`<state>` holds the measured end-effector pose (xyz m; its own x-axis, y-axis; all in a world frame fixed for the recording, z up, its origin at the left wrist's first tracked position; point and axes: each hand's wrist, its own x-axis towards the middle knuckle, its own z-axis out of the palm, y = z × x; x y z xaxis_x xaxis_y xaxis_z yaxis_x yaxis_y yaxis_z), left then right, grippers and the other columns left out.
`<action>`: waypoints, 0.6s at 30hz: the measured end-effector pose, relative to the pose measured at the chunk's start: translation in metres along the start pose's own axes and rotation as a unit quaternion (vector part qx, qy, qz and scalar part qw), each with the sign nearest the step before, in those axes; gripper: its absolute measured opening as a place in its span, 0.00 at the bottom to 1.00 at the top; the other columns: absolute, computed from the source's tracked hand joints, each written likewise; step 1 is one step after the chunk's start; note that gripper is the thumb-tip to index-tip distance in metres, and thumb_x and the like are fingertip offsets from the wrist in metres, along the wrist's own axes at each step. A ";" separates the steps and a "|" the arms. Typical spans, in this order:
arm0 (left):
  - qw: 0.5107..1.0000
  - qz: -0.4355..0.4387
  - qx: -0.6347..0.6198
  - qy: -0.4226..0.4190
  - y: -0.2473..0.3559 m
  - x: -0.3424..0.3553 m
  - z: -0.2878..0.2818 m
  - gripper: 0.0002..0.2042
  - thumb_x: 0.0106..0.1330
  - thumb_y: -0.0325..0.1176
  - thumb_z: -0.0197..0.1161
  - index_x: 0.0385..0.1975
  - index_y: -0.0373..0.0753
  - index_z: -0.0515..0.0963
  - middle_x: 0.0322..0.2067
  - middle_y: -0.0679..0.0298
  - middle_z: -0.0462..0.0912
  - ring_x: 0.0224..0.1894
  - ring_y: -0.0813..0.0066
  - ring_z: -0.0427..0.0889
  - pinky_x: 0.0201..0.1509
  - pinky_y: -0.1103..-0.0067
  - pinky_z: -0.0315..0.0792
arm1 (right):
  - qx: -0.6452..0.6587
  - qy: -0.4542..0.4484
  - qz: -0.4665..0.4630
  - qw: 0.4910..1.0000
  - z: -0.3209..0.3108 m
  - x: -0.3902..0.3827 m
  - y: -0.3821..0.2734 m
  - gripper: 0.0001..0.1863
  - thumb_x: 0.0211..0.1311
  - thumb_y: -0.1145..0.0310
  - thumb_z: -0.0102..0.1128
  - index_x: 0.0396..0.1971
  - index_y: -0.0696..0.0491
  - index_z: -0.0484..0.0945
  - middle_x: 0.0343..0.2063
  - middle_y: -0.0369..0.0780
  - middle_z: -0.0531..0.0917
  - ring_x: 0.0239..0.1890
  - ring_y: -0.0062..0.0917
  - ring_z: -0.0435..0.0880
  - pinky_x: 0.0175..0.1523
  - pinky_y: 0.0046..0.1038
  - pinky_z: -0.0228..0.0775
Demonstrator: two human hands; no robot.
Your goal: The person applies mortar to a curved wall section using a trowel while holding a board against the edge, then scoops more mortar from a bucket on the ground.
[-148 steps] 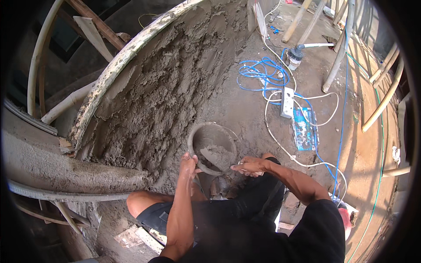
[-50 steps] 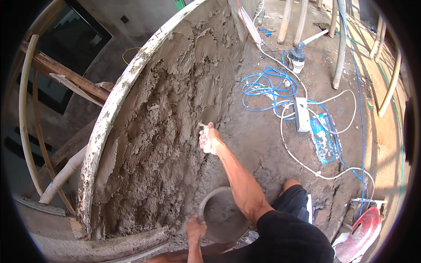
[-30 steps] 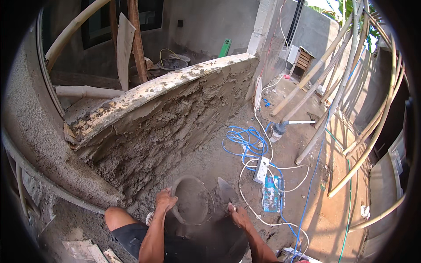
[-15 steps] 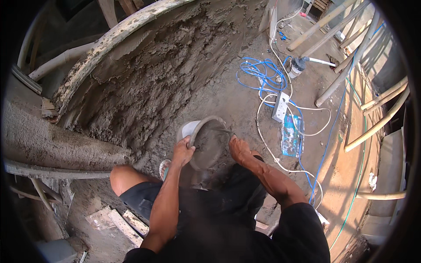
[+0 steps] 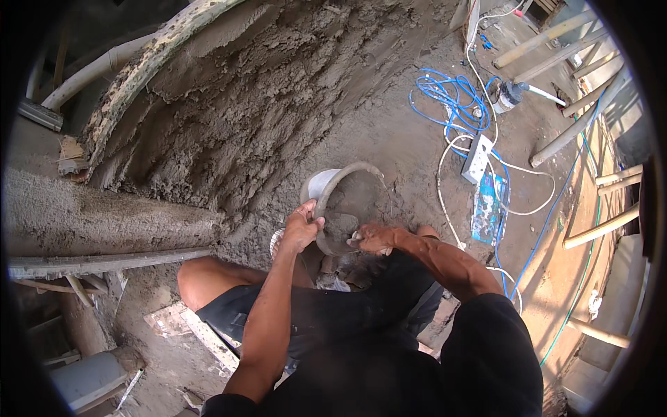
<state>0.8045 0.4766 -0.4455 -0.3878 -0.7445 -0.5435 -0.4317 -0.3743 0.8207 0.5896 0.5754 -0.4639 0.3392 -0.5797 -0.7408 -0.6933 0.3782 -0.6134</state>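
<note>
A white bucket coated with grey mortar is tipped toward me between my knees. My left hand is closed on its near-left rim. Wet grey mortar lines the inside. My right hand is closed around the handle of a trowel, just over the bucket's near-right side. The trowel blade, smeared with mortar, points left inside the bucket toward my left hand. Its handle is mostly hidden by my fingers.
Rough wet mortar covers the curved wall ahead. To the right lie a coiled blue cable, a white power strip, a torn blue bag and a dark pump-like device. Bamboo poles lean along the right side.
My right hand has drawn the trowel from the bucket's far-right side toward me, and its blade now shows near the close rim. My left hand keeps its hold. The view has shifted left.
</note>
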 end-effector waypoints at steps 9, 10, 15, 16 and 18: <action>0.994 -0.020 -0.111 0.002 0.004 0.007 0.007 0.17 0.73 0.25 0.54 0.59 0.48 0.71 0.44 0.68 0.84 0.36 0.77 0.85 0.33 0.70 0.85 | 0.395 -0.011 0.030 0.918 0.015 -0.078 0.016 0.18 0.69 0.50 0.61 0.30 0.48 0.69 0.14 0.26 0.65 0.13 0.12 0.63 0.14 0.19 0.53; 0.989 -0.004 -0.149 -0.019 -0.012 0.016 -0.006 0.15 0.73 0.26 0.54 0.57 0.48 0.72 0.41 0.68 0.84 0.34 0.74 0.86 0.34 0.67 0.86 | 0.416 -0.027 0.032 0.909 0.020 -0.074 0.018 0.17 0.69 0.52 0.61 0.30 0.48 0.69 0.14 0.26 0.65 0.13 0.12 0.63 0.14 0.19 0.53; 0.989 -0.048 -0.136 -0.016 0.001 0.018 0.009 0.13 0.70 0.25 0.55 0.53 0.42 0.73 0.40 0.69 0.79 0.33 0.80 0.81 0.24 0.72 0.84 | 0.396 0.095 0.127 0.904 0.022 -0.097 0.008 0.16 0.69 0.58 0.54 0.22 0.49 0.71 0.13 0.27 0.65 0.11 0.13 0.64 0.14 0.20 0.55; 0.991 -0.059 -0.116 -0.003 0.026 0.005 0.027 0.14 0.69 0.26 0.56 0.53 0.41 0.73 0.39 0.69 0.79 0.31 0.80 0.81 0.23 0.72 0.84 | 0.460 0.109 0.090 0.877 0.032 -0.101 0.028 0.16 0.69 0.58 0.54 0.21 0.50 0.71 0.13 0.28 0.65 0.11 0.13 0.64 0.14 0.20 0.55; 0.996 -0.059 -0.057 0.040 0.034 -0.006 -0.006 0.14 0.67 0.27 0.58 0.53 0.39 0.73 0.38 0.68 0.79 0.29 0.79 0.81 0.22 0.73 0.84 | 0.532 0.098 -0.025 0.841 0.045 -0.093 0.015 0.15 0.67 0.59 0.54 0.23 0.51 0.72 0.14 0.28 0.66 0.12 0.12 0.64 0.14 0.19 0.55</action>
<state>0.7975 0.4650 -0.4133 -0.2714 -0.7319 -0.6250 -0.3732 -0.5185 0.7693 0.5765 0.6677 -0.4169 0.1664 -0.6822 -0.7119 0.3155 0.7209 -0.6171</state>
